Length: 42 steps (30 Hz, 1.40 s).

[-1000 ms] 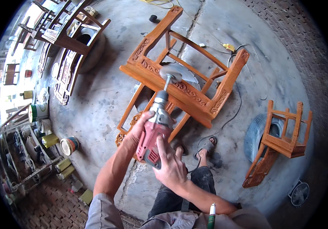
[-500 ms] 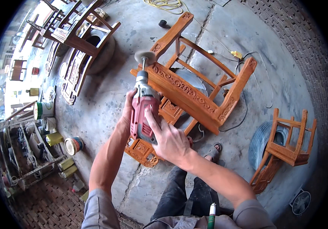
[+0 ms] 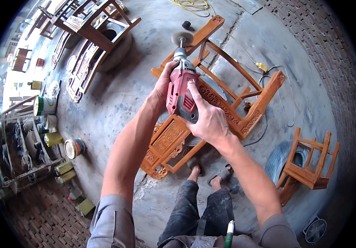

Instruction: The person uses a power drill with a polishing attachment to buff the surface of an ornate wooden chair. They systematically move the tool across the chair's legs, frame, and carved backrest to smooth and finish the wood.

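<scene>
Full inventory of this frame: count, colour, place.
power drill: 1, red and grey, held over the chair
buffing wheel: 1, pale, on the drill's tip
carved chair: 1, orange wood, on its side on the concrete
small chair: 1, orange wood, right, on a tyre
dark chair frames: several, upper left
paint cans: several, left by a rack
yellow cord: 1, top
left hand: on the drill's body
right hand: on the drill's grip
</scene>
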Tool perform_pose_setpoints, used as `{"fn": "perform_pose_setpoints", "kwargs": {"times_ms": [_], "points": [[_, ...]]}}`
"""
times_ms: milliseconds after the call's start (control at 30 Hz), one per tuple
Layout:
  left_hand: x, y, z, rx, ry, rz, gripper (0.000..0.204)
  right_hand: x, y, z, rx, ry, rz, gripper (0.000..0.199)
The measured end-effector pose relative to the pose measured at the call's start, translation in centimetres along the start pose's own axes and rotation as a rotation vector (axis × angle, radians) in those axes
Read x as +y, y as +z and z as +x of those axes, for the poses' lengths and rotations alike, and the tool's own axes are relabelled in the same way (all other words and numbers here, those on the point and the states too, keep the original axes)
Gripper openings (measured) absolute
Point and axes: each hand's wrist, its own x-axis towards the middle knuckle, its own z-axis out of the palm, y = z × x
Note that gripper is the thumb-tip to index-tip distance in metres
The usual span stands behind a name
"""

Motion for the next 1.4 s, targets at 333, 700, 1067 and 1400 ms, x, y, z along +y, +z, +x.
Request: {"fn": "perform_pose_setpoints", "kwargs": {"times_ms": [333, 700, 1067, 1400], "points": [[-13.2, 0.7, -15.4, 0.055, 0.209, 0.006, 0.081, -3.2, -0.5, -14.9, -0.145, -0.135, 0.533, 0.100], [-44.3, -4.6, -21.7, 0.516, 0.304, -0.642, 0.043, 7.3, 3.4, -33.8, -0.866, 1.101, 1.654, 0.070], [-44.9, -16.4, -22.6, 0.610, 0.568, -0.768, 0.034, 5.3, 15.8, -26.1, -1.032, 1.135, 1.235, 0.063], [-34.5, -34.9, -20.1, 0.654, 0.746, -0.518, 0.033, 7.4, 34.8, -16.1, -0.978, 0.882, 1.324, 0.052]]}}
